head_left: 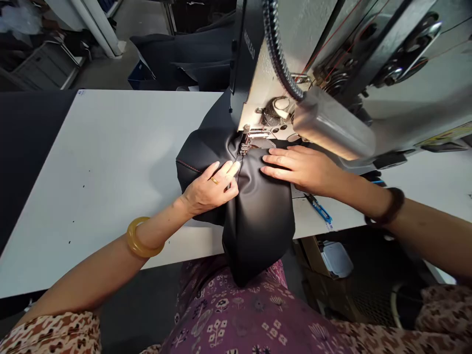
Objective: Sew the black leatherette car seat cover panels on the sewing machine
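Observation:
A piece of black leather-like material (265, 211) lies under the presser foot (244, 146) of a sewing machine (258, 98), with a seam running toward me and folds around it. A red stitch line crosses its left part. My left hand (214, 187), with a ring on one finger, is closed on the material by the seam, just in front of the foot; its thumb is bent and partly hidden. On the right side of the material my right hand (295, 167) lies flat, fingers stretched out. The near end of the material hangs over the table edge onto my lap.
The white table (110, 147) extends to both sides. A blue-handled cutter or snips (320, 209) lies right of the material near the front edge. Below stands an open cardboard box (315, 255) with a pale plastic container (337, 259). More dark material (184, 51) hangs behind the table.

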